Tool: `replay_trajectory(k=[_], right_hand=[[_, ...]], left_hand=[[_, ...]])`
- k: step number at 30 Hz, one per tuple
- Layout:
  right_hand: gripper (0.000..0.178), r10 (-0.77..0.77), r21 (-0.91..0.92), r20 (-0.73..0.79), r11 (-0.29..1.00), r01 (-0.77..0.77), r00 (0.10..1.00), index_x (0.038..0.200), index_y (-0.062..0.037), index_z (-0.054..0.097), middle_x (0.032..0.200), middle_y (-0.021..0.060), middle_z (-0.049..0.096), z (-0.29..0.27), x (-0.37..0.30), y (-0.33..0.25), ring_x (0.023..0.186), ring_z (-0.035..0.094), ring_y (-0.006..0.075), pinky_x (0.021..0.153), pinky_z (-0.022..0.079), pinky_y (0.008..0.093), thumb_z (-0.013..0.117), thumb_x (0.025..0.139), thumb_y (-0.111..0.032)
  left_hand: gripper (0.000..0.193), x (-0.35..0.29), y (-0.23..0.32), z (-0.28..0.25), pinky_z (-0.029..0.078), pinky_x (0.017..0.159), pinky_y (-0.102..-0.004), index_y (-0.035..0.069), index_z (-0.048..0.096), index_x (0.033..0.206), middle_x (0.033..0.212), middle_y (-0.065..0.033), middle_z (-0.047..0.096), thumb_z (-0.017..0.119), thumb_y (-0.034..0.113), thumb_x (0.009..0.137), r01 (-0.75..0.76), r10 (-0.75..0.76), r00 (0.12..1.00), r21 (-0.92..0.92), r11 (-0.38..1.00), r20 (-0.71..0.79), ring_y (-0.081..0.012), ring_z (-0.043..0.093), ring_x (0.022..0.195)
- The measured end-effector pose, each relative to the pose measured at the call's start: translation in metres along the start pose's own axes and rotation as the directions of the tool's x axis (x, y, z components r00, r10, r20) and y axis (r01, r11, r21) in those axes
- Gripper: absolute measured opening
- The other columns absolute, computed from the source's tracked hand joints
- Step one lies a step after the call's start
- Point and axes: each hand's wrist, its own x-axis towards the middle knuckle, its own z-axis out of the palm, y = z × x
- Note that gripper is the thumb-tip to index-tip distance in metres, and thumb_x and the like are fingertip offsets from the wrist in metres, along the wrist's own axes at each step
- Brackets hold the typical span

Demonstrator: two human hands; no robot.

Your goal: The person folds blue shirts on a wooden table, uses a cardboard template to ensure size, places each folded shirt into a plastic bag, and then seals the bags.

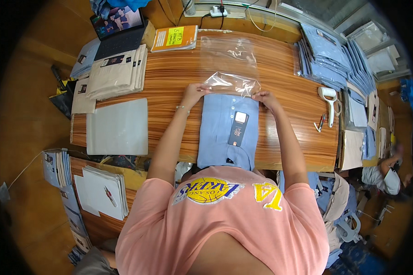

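A folded light blue shirt (pixel 215 123) lies buttons up in front of me, its collar end close to my body. On it rests a dark hang tag (pixel 238 130) with a white label. Beyond the shirt a clear plastic bag (pixel 229 57) lies flat, its near end raised and crinkled at the shirt's far edge. My left hand (pixel 197 93) pinches the bag's left corner, and my right hand (pixel 265 98) is closed at its right corner. Whether the shirt's far edge is inside the bag, I cannot tell.
Stacked beige shirts (pixel 117 75), a translucent sheet (pixel 117 128) and an orange notebook (pixel 174 38) are on the left, near a laptop (pixel 117 27). Bagged blue shirts (pixel 323 55), a white lint roller (pixel 329 103) and pens (pixel 321 123) lie right. Another person (pixel 385 176) is far right.
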Motion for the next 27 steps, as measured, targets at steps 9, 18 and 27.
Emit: replay_trajectory(k=[9, 18, 27], right_hand=[[0.016, 0.138, -0.247, 0.095, 0.963, -0.111, 0.986, 0.076, -0.0129, 0.065, 0.053, -0.0065, 0.044, -0.023, 0.007, -0.01, 0.041, 0.035, 0.0047, 0.037, 0.025, 0.0208, 0.077, 0.074, -0.024], [0.017, 0.267, -0.221, 0.36, 0.955, -0.196, 0.894, 0.079, -0.0095, 0.064, 0.056, -0.0032, 0.051, -0.037, 0.007, -0.007, 0.043, 0.042, 0.0041, 0.037, 0.031, 0.0186, 0.077, 0.073, -0.019], [0.03, 0.268, -0.079, 0.479, 0.962, -0.263, 0.836, 0.101, -0.0063, 0.055, 0.065, 0.0033, 0.059, -0.023, -0.036, 0.003, 0.055, 0.061, 0.0112, 0.048, 0.051, 0.0211, 0.072, 0.077, -0.012]], left_hand=[[0.034, 0.002, 0.012, -0.019, 0.043, 0.056, -0.0212, -0.002, 0.062, 0.107, 0.092, -0.0061, 0.066, 0.072, 0.012, 0.078, 0.135, -0.128, 0.94, 0.001, 0.991, 0.315, -0.007, 0.057, 0.071], [0.055, 0.0, 0.02, -0.028, 0.04, 0.051, -0.0191, 0.006, 0.049, 0.124, 0.103, -0.006, 0.065, 0.072, 0.007, 0.074, 0.28, -0.243, 0.832, 0.001, 0.96, 0.498, -0.0059, 0.054, 0.073], [0.061, -0.044, 0.027, -0.024, 0.04, 0.054, -0.0197, 0.007, 0.046, 0.126, 0.094, -0.0038, 0.066, 0.073, 0.005, 0.072, 0.33, -0.338, 0.809, 0.105, 0.938, 0.481, -0.007, 0.056, 0.073]])
